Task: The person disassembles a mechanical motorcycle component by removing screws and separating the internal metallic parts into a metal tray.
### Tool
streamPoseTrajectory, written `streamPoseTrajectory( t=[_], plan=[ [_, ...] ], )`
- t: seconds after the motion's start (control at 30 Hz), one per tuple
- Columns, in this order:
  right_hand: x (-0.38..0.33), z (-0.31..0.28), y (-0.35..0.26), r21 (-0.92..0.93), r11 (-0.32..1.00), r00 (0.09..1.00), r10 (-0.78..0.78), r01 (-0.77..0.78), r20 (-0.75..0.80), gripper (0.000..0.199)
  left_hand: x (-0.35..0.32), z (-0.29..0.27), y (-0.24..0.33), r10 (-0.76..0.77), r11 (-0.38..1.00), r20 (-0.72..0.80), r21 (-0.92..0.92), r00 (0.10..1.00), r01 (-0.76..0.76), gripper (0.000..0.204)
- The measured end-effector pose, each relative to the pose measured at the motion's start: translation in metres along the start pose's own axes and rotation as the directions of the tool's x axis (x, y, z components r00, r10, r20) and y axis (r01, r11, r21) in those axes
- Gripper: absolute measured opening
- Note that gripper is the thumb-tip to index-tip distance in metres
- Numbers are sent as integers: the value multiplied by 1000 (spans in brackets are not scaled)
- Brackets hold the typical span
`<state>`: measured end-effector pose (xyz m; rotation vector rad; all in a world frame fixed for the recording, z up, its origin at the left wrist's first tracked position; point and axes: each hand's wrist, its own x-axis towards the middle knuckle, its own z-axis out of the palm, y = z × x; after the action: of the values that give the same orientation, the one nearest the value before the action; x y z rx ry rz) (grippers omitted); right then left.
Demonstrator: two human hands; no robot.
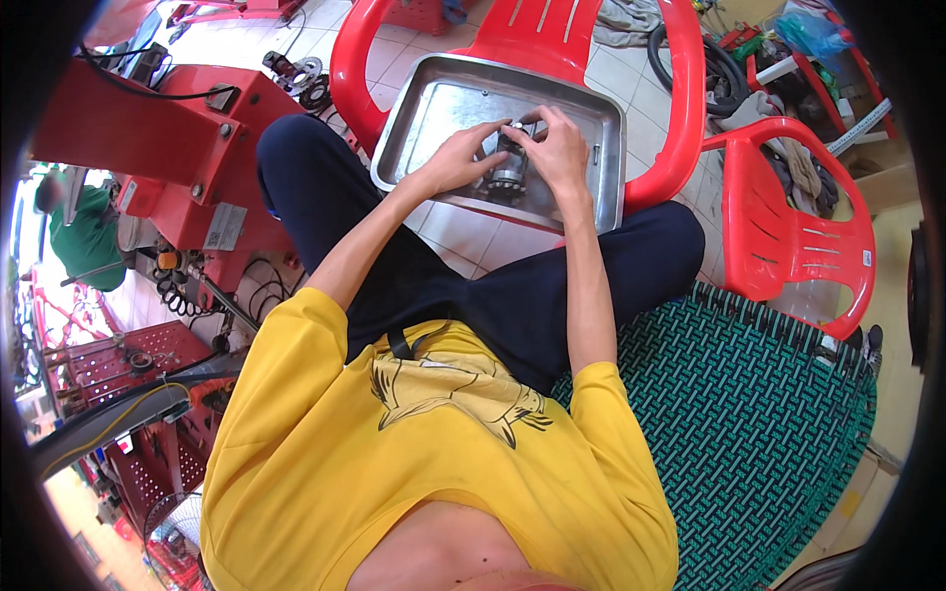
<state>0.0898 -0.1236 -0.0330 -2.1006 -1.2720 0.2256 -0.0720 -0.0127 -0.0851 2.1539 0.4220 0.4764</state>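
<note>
A dark metal cylindrical part with a toothed-looking ring at its near end lies in a shallow steel tray. My left hand reaches over it from the left, thumb and fingers curled about its upper side. From the right, my right hand bends its fingers and thumb in at the part's far end. The fingertips of both hands nearly meet there, over a small light spot whose kind I cannot make out. A small dark piece lies in the tray beside my right hand.
Under the tray stands a red plastic chair, with another red chair at the right. A red machine is close on the left, with chain rings on the tiles. A green woven seat is lower right; a person in green is far left.
</note>
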Motion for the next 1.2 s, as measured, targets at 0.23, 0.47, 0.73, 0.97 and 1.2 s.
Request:
streamPoseTrajectory(
  t=[0.23, 0.47, 0.73, 0.97, 1.2],
  plan=[
    [0, 4, 7, 15, 999, 999, -38, 39, -29, 28, 2, 0, 2, -16, 1000, 4, -18, 1000, 16, 63],
    [3, 8, 14, 75, 994, 997, -76, 77, -20, 30, 1, 0, 4, -34, 999, 10, -19, 999, 34, 63],
    [6, 7, 6, 136, 989, 997, -58, 51, 47, 28, -2, -1, 5, -47, 998, -2, -29, 999, 47, 62],
    [5, 6, 8, 87, 995, 997, -53, 47, 64, 28, -1, -2, 7, -48, 998, -2, -27, 999, 48, 61],
    [-8, 27, 9, 203, 978, 991, -26, 51, -128, 30, 1, -2, 8, -84, 994, 0, -69, 996, 84, 58]
  ],
)
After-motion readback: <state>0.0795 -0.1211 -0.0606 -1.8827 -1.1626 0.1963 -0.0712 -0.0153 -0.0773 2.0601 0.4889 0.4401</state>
